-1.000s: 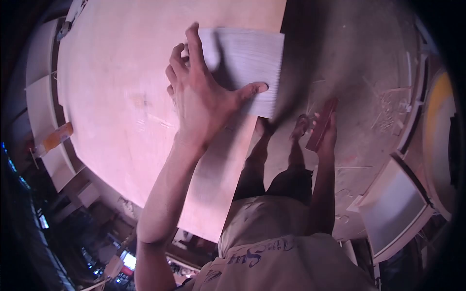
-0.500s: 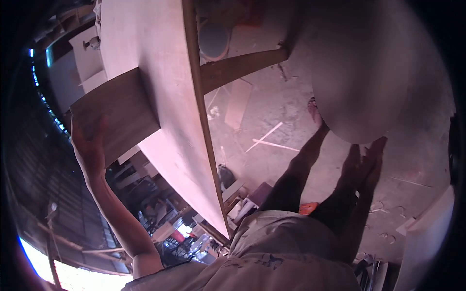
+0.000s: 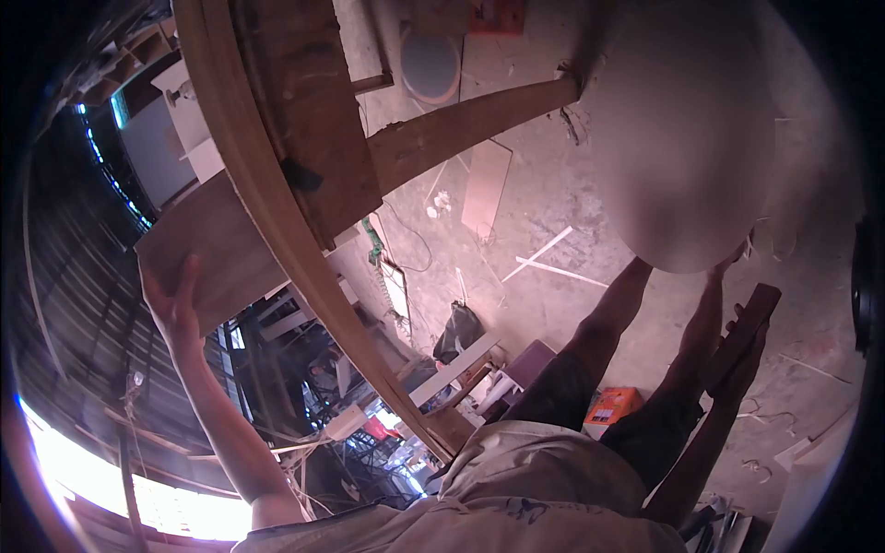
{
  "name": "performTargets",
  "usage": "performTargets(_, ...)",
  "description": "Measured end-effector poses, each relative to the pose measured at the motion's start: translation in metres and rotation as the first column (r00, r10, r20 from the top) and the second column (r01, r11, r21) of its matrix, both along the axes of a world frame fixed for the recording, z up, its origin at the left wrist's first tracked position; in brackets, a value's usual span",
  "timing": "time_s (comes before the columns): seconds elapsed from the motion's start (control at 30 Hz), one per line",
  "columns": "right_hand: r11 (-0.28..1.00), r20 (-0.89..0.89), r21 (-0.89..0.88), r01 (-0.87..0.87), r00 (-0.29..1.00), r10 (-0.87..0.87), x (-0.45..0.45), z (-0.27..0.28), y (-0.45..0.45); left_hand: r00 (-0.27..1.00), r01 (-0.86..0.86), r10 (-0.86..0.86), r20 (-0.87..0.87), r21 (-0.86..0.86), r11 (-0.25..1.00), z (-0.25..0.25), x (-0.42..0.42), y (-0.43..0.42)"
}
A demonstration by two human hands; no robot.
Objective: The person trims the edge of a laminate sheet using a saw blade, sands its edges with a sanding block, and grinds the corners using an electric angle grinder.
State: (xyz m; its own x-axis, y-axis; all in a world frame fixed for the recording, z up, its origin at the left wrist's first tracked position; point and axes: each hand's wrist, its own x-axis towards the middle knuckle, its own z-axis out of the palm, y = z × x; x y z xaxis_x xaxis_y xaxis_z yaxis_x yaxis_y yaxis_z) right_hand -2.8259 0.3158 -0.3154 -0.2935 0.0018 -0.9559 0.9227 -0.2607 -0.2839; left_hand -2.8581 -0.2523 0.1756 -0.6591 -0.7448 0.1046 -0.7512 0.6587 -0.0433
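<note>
On the left, my left hand (image 3: 180, 309) grips the end of a flat, broad wooden board (image 3: 217, 249), thumb lying on its face and the other fingers out of sight behind. The board meets a large wooden furniture piece, whose long, slightly curved edge (image 3: 286, 240) runs diagonally before me. Its dark brown inner side (image 3: 304, 101) shows, and a curved wooden leg (image 3: 470, 129) extends from it to the right. Low on the right, my right hand (image 3: 737, 364) is wrapped round a dark rectangular wooden block (image 3: 749, 327), well apart from the furniture.
Thin wood strips (image 3: 544, 253) lie crossed on the concrete floor beside a flat panel (image 3: 487, 189). An orange box (image 3: 613, 405) sits by my legs. A dark bag (image 3: 458, 332) and a green tool (image 3: 372, 241) are below the furniture. A grey blurred oval covers the upper right.
The furniture piece has tipped, so its broad pale face is gone from view and its inner side shows. My left hand keeps hold of the board. The block in my right hand is now visible.
</note>
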Motion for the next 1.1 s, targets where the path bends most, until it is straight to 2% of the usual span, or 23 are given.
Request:
performTargets(0.07,0.992,0.035,-0.112,0.054,0.998,-0.05,0.008,-0.01,0.005,1.0,-0.001,0.0,-0.017,-0.019,1.0,0.003,0.0,0.007)
performTargets(0.13,0.984,0.089,-0.144,0.106,0.992,-0.093,0.011,-0.013,0.003,0.992,-0.089,0.089,-0.093,0.001,0.996,0.006,-0.007,0.015)
performTargets(0.2,0.984,0.157,-0.096,0.151,0.978,-0.135,0.01,-0.008,-0.007,0.986,-0.116,0.116,-0.121,0.008,0.993,0.009,-0.008,0.016)
performTargets(0.3,0.976,0.159,-0.144,0.161,0.978,-0.138,0.015,-0.018,-0.001,0.987,-0.112,0.109,-0.122,-0.019,0.994,0.013,-0.005,0.013)
performTargets(0.37,0.99,0.153,-0.085,0.113,0.983,-0.099,0.0,-0.002,-0.014,0.972,-0.173,0.162,-0.168,-0.054,0.983,0.009,-0.007,0.018)
performTargets(0.4,0.995,0.149,-0.055,0.088,0.986,-0.079,-0.006,0.006,-0.022,0.98,-0.14,0.131,-0.15,-0.051,0.989,0.008,-0.007,0.019)
performTargets(0.5,1.0,0.042,0.0,0.027,0.999,-0.027,-0.016,0.019,-0.04,0.992,-0.052,0.045,-0.114,-0.053,0.997,0.004,-0.003,0.016)
performTargets(0.57,0.977,-0.16,0.061,-0.206,0.964,0.214,0.005,-0.008,-0.028,0.994,-0.007,0.0,-0.109,-0.068,0.998,-0.003,-0.002,0.013)
performTargets(0.6,0.982,-0.189,0.024,-0.188,0.964,0.189,0.008,-0.009,-0.027,0.998,0.056,-0.056,0.003,-0.044,0.997,-0.001,-0.003,0.006)
performTargets(0.63,0.985,-0.216,-0.016,-0.17,0.963,0.163,0.011,-0.011,-0.026,0.988,0.115,-0.113,0.102,-0.011,0.993,0.001,-0.005,-0.001)
performTargets(0.67,0.99,-0.162,-0.143,-0.021,0.987,-0.002,0.002,0.007,-0.037,0.967,0.168,-0.17,0.187,0.03,0.985,0.003,-0.005,-0.007)
performTargets(0.7,0.958,-0.089,-0.257,0.127,0.984,-0.154,-0.01,0.028,-0.042,0.986,0.134,-0.148,0.079,0.156,0.979,0.0,-0.003,-0.011)
performTargets(0.77,0.988,-0.161,-0.152,-0.029,0.987,0.004,-0.045,0.102,-0.069,0.986,0.127,-0.073,-0.147,0.405,0.906,-0.011,-0.001,-0.017)
performTargets(0.83,0.982,-0.287,-0.159,-0.106,0.956,0.057,-0.05,0.1,-0.057,0.976,0.202,-0.104,-0.191,0.621,0.757,-0.044,0.004,-0.002)
performTargets(0.9,0.967,-0.472,-0.159,-0.199,0.875,0.103,-0.081,0.153,-0.082,0.947,0.291,-0.089,-0.309,0.705,0.646,-0.082,-0.006,0.037)
performTargets(0.97,0.917,-0.659,-0.152,-0.37,0.729,0.185,-0.108,0.183,-0.093,0.941,0.285,-0.086,-0.328,0.627,0.725,-0.107,-0.006,0.049)
performTargets(1.0,0.905,-0.68,-0.087,-0.416,0.689,0.252,-0.125,0.204,-0.104,0.992,0.108,-0.047,-0.114,0.62,0.777,-0.105,-0.005,0.051)
performTargets(1.07,0.869,-0.805,0.107,-0.483,0.471,0.361,-0.15,0.225,-0.121,0.939,0.315,-0.263,-0.224,0.243,0.918,-0.115,0.001,0.058)
performTargets(1.1,0.835,-0.838,0.188,-0.517,0.36,0.411,-0.159,0.235,-0.13,0.898,0.391,-0.374,-0.231,0.033,0.92,-0.121,0.003,0.062)
